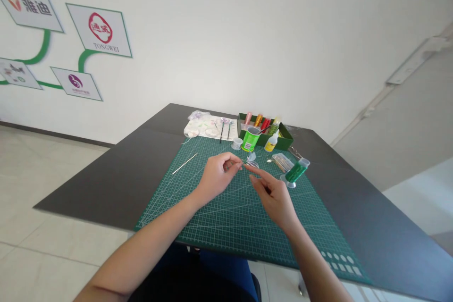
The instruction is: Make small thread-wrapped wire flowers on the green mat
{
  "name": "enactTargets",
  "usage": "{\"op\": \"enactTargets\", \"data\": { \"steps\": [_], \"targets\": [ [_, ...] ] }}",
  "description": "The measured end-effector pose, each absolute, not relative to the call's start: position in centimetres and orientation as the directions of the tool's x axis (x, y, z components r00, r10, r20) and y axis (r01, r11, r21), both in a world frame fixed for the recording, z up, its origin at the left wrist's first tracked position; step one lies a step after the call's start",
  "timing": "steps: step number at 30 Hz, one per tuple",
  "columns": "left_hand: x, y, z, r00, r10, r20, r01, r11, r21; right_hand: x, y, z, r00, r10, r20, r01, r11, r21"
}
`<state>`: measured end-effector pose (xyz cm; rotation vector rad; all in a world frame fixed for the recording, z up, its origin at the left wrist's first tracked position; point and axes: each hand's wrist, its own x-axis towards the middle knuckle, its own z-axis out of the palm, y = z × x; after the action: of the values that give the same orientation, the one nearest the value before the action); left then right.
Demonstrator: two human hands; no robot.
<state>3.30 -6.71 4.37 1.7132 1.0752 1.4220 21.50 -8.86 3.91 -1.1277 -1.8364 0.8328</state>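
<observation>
My left hand (221, 172) is pinched at the fingertips, above the middle of the green cutting mat (226, 222). What sits in the pinch is too small to make out, with a trace of green at the tips. My right hand (274, 193) reaches in from the other side, index finger stretched to those fingertips and thumb held apart. Just beyond the fingers are pale, translucent petal-like pieces (251, 156); I cannot tell whether they are held or lie on the mat. A spool of green thread (297, 171) leans to the right of my right hand.
Behind my hands stand a green can (250, 139), a glue bottle (272, 142) and a dark green box (286, 141) of coloured spools. A clear case (283, 162) lies right, a thin stick (184, 163) left. Brushes (222, 131) rest on a white sheet (194, 128).
</observation>
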Motion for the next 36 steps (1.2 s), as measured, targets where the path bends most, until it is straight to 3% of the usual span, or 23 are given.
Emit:
{"op": "enactTargets", "data": {
  "steps": [3,6,20,26,36],
  "targets": [
    [3.7,-5.6,4.3,0.107,0.872,0.477,0.31,-0.485,0.818,22.8,-7.3,3.5,-0.361,0.905,0.224,0.377,0.361,-0.853],
    [4.6,-4.6,3.8,0.131,0.885,0.447,0.331,-0.464,0.822,23.9,-5.9,2.8,-0.401,0.901,0.165,0.353,0.318,-0.88],
    [5.3,-1.8,0.7,0.185,0.932,0.313,0.564,-0.361,0.743,26.0,-4.6,-0.3,-0.418,0.906,-0.067,0.225,0.032,-0.974],
    [4.7,-2.6,-0.2,0.22,0.927,0.303,0.548,-0.374,0.748,26.5,-4.7,0.7,-0.44,0.896,-0.05,0.216,0.052,-0.975],
    [5.1,-3.4,-0.2,0.345,0.886,0.309,0.52,-0.454,0.723,27.4,-3.4,2.1,-0.544,0.839,0.026,0.021,0.045,-0.999]
  ]
}}
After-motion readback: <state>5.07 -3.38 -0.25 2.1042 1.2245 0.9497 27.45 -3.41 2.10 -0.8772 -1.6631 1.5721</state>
